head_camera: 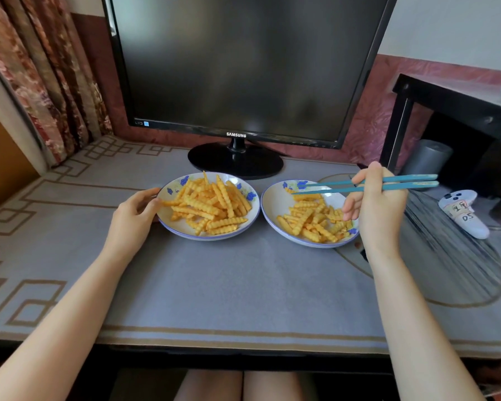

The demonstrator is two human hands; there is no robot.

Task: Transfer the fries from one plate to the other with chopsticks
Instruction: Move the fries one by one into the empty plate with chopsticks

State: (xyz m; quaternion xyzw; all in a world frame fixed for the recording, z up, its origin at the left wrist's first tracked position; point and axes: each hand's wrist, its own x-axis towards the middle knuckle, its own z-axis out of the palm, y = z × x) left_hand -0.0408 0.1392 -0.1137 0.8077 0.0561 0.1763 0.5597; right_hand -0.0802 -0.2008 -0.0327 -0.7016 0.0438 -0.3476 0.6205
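Observation:
Two white plates with blue flowers stand side by side on the table. The left plate carries a heap of crinkle-cut fries. The right plate has a looser pile of fries. My left hand grips the left rim of the left plate, thumb on top. My right hand holds a pair of teal chopsticks above the right plate. Their tips point left, slightly apart, over the plate's far side, and carry no fry.
A black monitor on a round stand sits just behind the plates. A white controller lies at the right, by a black side table and a grey can. Curtains hang at the left.

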